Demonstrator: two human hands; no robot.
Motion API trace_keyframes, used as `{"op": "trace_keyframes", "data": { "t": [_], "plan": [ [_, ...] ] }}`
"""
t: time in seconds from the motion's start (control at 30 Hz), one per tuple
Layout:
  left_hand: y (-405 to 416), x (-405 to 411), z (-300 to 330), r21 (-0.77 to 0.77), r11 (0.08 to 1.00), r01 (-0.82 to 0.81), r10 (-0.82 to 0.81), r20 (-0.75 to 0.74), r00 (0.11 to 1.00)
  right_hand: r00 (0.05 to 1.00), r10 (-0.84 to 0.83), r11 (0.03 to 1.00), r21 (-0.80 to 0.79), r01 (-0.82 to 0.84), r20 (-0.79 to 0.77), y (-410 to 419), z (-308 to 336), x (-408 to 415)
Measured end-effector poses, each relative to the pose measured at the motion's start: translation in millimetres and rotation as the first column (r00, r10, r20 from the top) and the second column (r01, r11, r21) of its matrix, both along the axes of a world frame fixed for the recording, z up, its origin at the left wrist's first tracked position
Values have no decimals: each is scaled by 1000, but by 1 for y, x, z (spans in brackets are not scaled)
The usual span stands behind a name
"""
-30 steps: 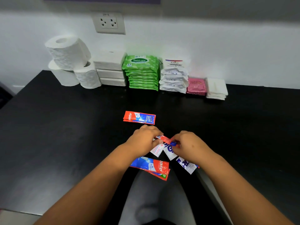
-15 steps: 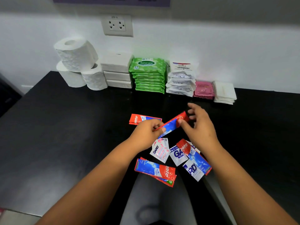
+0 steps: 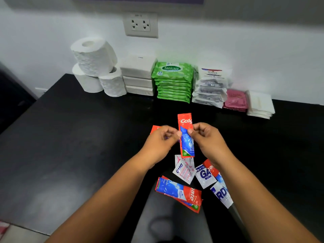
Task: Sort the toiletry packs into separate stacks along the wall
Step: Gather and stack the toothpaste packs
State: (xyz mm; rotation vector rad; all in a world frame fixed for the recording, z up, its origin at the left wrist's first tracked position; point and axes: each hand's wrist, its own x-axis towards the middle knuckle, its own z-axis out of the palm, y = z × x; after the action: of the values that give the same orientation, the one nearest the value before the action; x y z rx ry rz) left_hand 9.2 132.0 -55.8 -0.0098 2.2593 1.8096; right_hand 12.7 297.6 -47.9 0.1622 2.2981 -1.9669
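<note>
A red and blue toothpaste sachet [image 3: 185, 137] stands upright above the black table [image 3: 70, 146], pinched at its sides by my left hand [image 3: 161, 142] and my right hand [image 3: 208, 139]. Another red sachet [image 3: 155, 128] lies partly hidden behind my left hand. Near the table's front edge lie two stacked toothpaste sachets [image 3: 178, 192], a pink-and-white soap sachet [image 3: 185, 170], blue-and-white soap sachets [image 3: 205, 175] and one more toothpaste sachet [image 3: 213, 170] under my right forearm.
Along the wall stand toilet rolls [image 3: 95, 67], white tissue packs [image 3: 137, 76], a stack of green wipes [image 3: 172, 82], white Dove sachets [image 3: 211, 88], pink sachets [image 3: 235, 99] and a white stack [image 3: 260, 105]. A wall socket [image 3: 140, 25] sits above.
The toothpaste sachet has been lifted from the pile and turned from a slant to upright. Both hands rose with it and moved closer together around its middle.
</note>
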Motion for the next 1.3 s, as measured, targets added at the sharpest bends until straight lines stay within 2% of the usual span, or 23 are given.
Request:
{"op": "trace_keyframes", "data": {
  "t": [0.1,0.17,0.27,0.37,0.47,0.53,0.67,0.83,0.93,1.03,1.1,1.17,1.23,1.3],
  "plan": [
    [-11,-15,4,121,983,-138,140,-4,990,987,158,972,170,-161,28,-3,-1,-10],
    [-20,-24,4,124,984,-125,128,-23,991,972,229,941,244,-235,55,-7,-1,-15],
    [-27,-33,1,116,985,-130,135,-35,990,974,224,939,258,-228,44,-13,-5,-22],
    [-33,-43,-3,156,948,-277,280,5,960,976,209,940,262,-217,57,-12,-11,-28],
    [-39,-51,-10,164,921,-353,348,58,936,979,201,896,396,-200,37,-10,-18,-32],
    [-41,-53,-15,102,938,-331,326,63,943,976,217,839,517,-170,-32,-8,-20,-37],
    [-44,-55,-26,-220,928,-301,299,-45,953,950,304,657,739,-151,-77,-9,-21,-43],
    [-45,-56,-33,-342,893,-292,290,-58,955,923,384,532,825,-189,-37,-12,-28,-49],
    [-48,-55,-32,-452,859,-240,233,-72,970,916,400,456,865,-211,12,-13,-30,-48],
    [-51,-57,-34,-591,781,-204,150,-139,979,917,398,431,878,-206,20,-14,-30,-48],
    [-53,-61,-32,-633,756,-166,18,-234,972,916,402,419,886,-198,15,-14,-28,-48],
    [-55,-68,-27,-683,730,-26,-216,-266,940,910,412,407,885,-225,42,-14,-26,-49],
    [-55,-76,-23,-786,599,152,-442,-166,882,903,420,380,886,-265,90,-15,-25,-50],
    [-55,-85,-23,-858,455,238,-553,-63,831,895,427,358,884,-300,131,-16,-26,-51]
  ]
}}
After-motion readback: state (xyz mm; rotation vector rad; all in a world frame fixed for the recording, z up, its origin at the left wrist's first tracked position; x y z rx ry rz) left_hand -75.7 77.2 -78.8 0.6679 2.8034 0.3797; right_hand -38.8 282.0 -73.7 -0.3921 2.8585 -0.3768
